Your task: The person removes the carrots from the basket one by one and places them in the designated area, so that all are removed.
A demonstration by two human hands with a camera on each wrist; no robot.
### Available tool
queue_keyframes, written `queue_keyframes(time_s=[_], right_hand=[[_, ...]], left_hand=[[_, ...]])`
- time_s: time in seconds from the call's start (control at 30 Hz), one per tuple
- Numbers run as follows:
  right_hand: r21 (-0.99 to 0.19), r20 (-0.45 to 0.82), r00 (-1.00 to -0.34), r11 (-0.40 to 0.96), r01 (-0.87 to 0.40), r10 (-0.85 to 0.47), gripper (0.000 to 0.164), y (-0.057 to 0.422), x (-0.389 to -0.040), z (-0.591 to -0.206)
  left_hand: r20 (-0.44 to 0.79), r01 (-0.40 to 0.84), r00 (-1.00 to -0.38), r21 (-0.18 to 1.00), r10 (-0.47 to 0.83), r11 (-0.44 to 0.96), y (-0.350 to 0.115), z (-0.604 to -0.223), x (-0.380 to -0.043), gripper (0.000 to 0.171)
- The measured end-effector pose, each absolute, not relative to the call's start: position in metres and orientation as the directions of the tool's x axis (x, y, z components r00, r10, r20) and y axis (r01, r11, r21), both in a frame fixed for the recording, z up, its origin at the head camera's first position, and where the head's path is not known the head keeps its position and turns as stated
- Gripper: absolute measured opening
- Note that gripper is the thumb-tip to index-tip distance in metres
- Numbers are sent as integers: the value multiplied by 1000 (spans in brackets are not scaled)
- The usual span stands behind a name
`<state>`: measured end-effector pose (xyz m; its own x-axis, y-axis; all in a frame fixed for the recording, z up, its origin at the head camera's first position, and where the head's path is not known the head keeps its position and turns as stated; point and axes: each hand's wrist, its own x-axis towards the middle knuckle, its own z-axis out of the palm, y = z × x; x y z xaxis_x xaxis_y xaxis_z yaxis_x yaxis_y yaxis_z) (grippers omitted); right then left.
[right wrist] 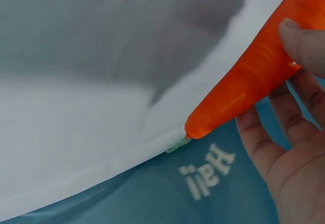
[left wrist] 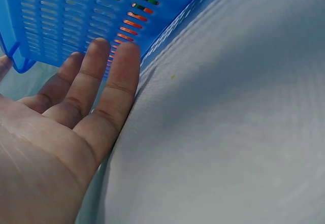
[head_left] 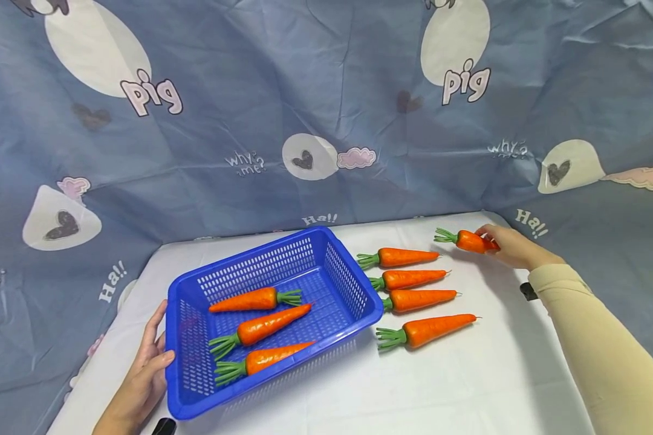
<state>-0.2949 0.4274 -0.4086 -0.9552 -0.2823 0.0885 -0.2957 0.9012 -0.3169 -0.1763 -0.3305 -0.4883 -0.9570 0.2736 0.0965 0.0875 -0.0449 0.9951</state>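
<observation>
My left hand [head_left: 141, 368] holds a blue plastic basket [head_left: 378, 305] by its left end. The thumb lies at the rim, and in the left wrist view the fingers [left wrist: 122, 66] rest against the slotted wall. Inside the basket lie three carrots with green tops, one of them a carrot [head_left: 274, 323] in the middle. Toward the back right, my right hand [head_left: 508, 244] grips another carrot [head_left: 470, 241] by its narrow part, its green top facing left. The right wrist view shows the thumb on one side of this carrot [right wrist: 244, 89] and fingers on the other.
Several carrots lie in a column right of the basket, from a back carrot [head_left: 408, 257] to a front carrot [head_left: 438, 329]. The basket's rim covers some of their tops. A white cloth [head_left: 413, 393] covers the table; a blue printed curtain [head_left: 326, 90] hangs behind.
</observation>
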Motion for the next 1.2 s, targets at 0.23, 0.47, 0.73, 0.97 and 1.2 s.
queue_keyframes(time_s=[0.23,0.47,0.73,0.97,1.2], right_hand=[[-333,37,-969,911,-243,-245,42,449,-289,-422],[-321,-21,-973,923,-212,-231,41,461,-286,-429],[-315,-28,-974,927,-205,-224,44,459,-289,-430],[-329,-25,-976,924,-195,-214,46,452,-294,-427],[-321,2,-968,917,-238,-250,46,447,-298,-429]], left_hand=[[113,99,-952,993,285,-63,-332,-489,-175,81],[105,94,-954,994,282,-52,-332,-489,-176,82],[79,67,-954,996,290,-51,-333,-489,-177,83],[90,77,-952,995,291,-58,-331,-486,-179,82],[90,75,-946,995,312,-59,-332,-486,-177,82]])
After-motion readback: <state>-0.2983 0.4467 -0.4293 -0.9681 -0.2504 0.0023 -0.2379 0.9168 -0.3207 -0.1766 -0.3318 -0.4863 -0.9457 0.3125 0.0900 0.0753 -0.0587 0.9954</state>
